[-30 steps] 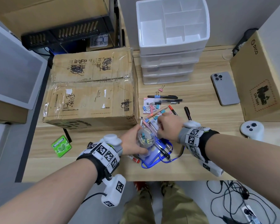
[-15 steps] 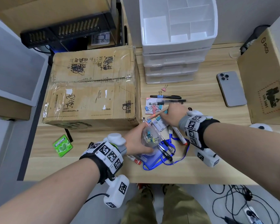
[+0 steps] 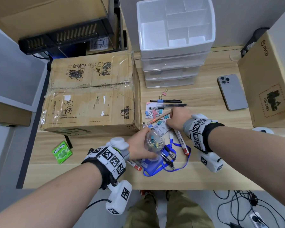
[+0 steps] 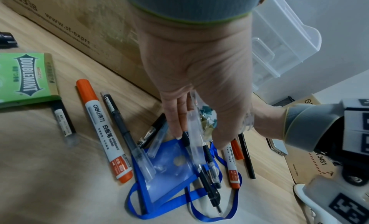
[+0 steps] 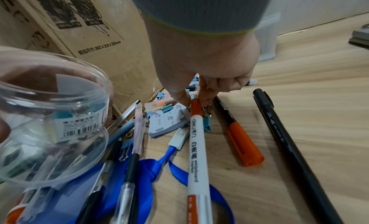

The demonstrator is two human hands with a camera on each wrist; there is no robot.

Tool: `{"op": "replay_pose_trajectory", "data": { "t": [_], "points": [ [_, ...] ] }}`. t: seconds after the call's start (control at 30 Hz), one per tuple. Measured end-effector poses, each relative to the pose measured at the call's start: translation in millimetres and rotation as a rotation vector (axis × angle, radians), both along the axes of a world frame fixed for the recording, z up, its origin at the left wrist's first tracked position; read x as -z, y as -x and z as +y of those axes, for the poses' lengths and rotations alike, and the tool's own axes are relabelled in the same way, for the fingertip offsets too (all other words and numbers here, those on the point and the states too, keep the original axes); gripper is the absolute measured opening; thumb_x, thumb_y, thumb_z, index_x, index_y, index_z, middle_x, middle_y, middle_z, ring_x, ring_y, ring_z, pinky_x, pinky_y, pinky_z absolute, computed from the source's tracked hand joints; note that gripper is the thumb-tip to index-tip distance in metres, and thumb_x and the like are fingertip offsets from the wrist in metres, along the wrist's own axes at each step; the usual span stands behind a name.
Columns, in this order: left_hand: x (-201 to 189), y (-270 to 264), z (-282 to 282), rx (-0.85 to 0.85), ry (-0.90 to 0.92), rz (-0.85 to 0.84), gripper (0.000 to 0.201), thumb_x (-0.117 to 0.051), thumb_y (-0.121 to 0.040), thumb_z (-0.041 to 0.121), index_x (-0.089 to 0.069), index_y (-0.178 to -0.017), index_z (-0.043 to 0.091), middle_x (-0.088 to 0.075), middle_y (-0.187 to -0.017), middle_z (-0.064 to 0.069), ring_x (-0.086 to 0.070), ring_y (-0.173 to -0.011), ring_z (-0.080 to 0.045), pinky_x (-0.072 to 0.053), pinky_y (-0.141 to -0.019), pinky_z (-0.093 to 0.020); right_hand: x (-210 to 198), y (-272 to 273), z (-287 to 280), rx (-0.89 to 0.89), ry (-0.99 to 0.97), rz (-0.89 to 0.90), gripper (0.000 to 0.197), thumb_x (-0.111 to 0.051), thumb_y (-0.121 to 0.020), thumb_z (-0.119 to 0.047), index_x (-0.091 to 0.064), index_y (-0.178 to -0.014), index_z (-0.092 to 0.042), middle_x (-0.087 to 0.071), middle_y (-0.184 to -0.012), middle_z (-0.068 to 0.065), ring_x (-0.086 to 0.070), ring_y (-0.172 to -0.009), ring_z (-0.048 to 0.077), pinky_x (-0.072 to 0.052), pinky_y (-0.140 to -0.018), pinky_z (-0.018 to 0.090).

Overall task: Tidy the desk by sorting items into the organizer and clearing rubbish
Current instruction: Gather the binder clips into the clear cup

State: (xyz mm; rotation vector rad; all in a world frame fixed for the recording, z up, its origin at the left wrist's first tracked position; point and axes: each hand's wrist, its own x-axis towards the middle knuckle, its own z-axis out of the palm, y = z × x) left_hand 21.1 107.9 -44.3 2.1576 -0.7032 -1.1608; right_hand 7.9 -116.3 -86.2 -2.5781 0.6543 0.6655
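My left hand (image 3: pixel 138 146) grips a clear plastic jar (image 3: pixel 155 142) with several coloured binder clips in it, tilted just above the blue badge holder (image 3: pixel 155 167). The jar (image 5: pixel 52 110) shows large at the left of the right wrist view. My right hand (image 3: pixel 176 119) is down in the clutter behind the jar; its thumb and forefinger pinch the wire handles of a teal binder clip (image 5: pixel 206 123) beside a whiteboard marker (image 5: pixel 196 142). More loose clips (image 3: pixel 153 112) lie on a notepad. The white drawer organizer (image 3: pixel 171 51) stands at the back, its top compartments bare.
A large cardboard box (image 3: pixel 92 96) walls the left side. Black pens (image 3: pixel 168 101), markers and a blue lanyard (image 4: pixel 165 164) litter the middle. A green gum pack (image 3: pixel 62 151) lies front left, a phone (image 3: pixel 231 92) and a Pico box (image 3: pixel 270 83) to the right.
My right hand has left the jar's mouth and moved back to the clip pile, where it now pinches a clip. The left hand keeps hold of the jar.
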Motion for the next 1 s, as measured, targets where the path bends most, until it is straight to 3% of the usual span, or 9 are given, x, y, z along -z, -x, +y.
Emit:
{"op": "replay_pose_trajectory", "data": {
  "t": [0.17,0.37,0.47,0.57,0.67,0.8,0.9,0.97,1.0],
  "points": [
    [-0.1,-1.3,-1.2,-0.013,-0.016,-0.004,0.070,-0.090,-0.058,0.037,-0.047,-0.114,0.030,-0.064,-0.104,0.014,-0.064,-0.094,-0.005,-0.054,-0.084,-0.029,-1.0,3.1,4.9,-0.020,0.031,-0.048,0.033,-0.057,-0.082,-0.051,-0.059,-0.081,-0.019,-0.066,-0.074,0.001,-0.060,-0.064,0.018,-0.050,-0.057,0.027],
    [1.8,-0.6,-5.0,-0.009,-0.038,-0.024,0.071,-0.089,-0.059,0.040,-0.045,-0.113,0.030,-0.064,-0.104,0.014,-0.064,-0.093,-0.005,-0.054,-0.081,-0.030,-8.4,-0.8,5.0,0.049,-0.076,-0.036,0.018,-0.057,-0.078,-0.034,-0.061,-0.077,-0.016,-0.066,-0.071,0.002,-0.059,-0.061,0.021,-0.051,-0.057,0.028],
    [3.6,0.3,-8.0,-0.006,-0.040,-0.038,0.070,-0.090,-0.060,0.037,-0.046,-0.113,0.028,-0.063,-0.105,0.013,-0.063,-0.094,-0.004,-0.054,-0.083,-0.030,-13.8,2.4,1.6,0.113,-0.189,-0.132,0.017,-0.055,-0.080,-0.036,-0.054,-0.073,-0.021,-0.070,-0.074,0.004,-0.066,-0.070,0.025,-0.055,-0.064,0.033],
    [4.5,2.3,-13.0,-0.034,-0.013,-0.038,0.071,-0.091,-0.060,0.033,-0.047,-0.116,0.024,-0.063,-0.105,0.014,-0.062,-0.093,0.000,-0.053,-0.082,-0.024,-26.8,7.9,-2.1,0.169,-0.438,-0.179,0.016,-0.054,-0.085,-0.031,-0.051,-0.073,-0.020,-0.067,-0.066,0.000,-0.063,-0.058,0.021,-0.052,-0.058,0.030],
    [2.1,3.6,-20.4,-0.036,-0.022,-0.062,0.075,-0.091,-0.061,0.034,-0.045,-0.119,0.022,-0.060,-0.104,0.014,-0.060,-0.092,-0.003,-0.052,-0.079,-0.021,-45.3,11.6,-4.6,0.036,-0.582,-0.097,0.018,-0.059,-0.088,-0.020,-0.052,-0.072,-0.016,-0.057,-0.063,-0.001,-0.052,-0.056,0.015,-0.045,-0.057,0.026],
    [1.7,2.6,-27.9,-0.053,-0.034,-0.067,0.082,-0.091,-0.057,0.035,-0.041,-0.121,0.023,-0.059,-0.102,0.013,-0.061,-0.091,-0.004,-0.048,-0.071,-0.019,-69.9,9.1,-6.8,-0.116,-0.570,0.000,0.018,-0.063,-0.081,-0.015,-0.053,-0.067,-0.017,-0.054,-0.060,-0.005,-0.046,-0.055,0.010,-0.042,-0.056,0.022],
    [4.1,-0.3,-33.3,-0.060,-0.077,-0.064,0.084,-0.090,-0.051,0.040,-0.042,-0.117,0.022,-0.062,-0.102,0.008,-0.063,-0.091,-0.011,-0.054,-0.075,-0.030,-84.5,8.7,-5.0,-0.189,-0.567,0.046,0.016,-0.065,-0.081,-0.013,-0.058,-0.068,-0.020,-0.056,-0.064,-0.005,-0.048,-0.056,0.010,-0.042,-0.052,0.020],
    [4.4,-1.4,-35.9,-0.060,-0.097,-0.071,0.082,-0.090,-0.050,0.042,-0.042,-0.113,0.022,-0.063,-0.101,0.004,-0.064,-0.090,-0.014,-0.056,-0.078,-0.039,-90.5,8.5,0.1,-0.223,-0.545,0.075,0.002,-0.065,-0.081,-0.012,-0.067,-0.081,-0.012,-0.060,-0.069,-0.003,-0.052,-0.057,0.010,-0.045,-0.050,0.017],
    [4.3,-1.8,-36.7,-0.065,-0.097,-0.078,0.080,-0.089,-0.051,0.042,-0.042,-0.112,0.022,-0.063,-0.101,0.003,-0.064,-0.089,-0.015,-0.056,-0.078,-0.041,-91.8,7.4,2.4,-0.217,-0.545,0.082,0.009,-0.065,-0.081,-0.010,-0.069,-0.089,-0.007,-0.063,-0.071,-0.001,-0.056,-0.059,0.011,-0.049,-0.052,0.019]
  ]
}}
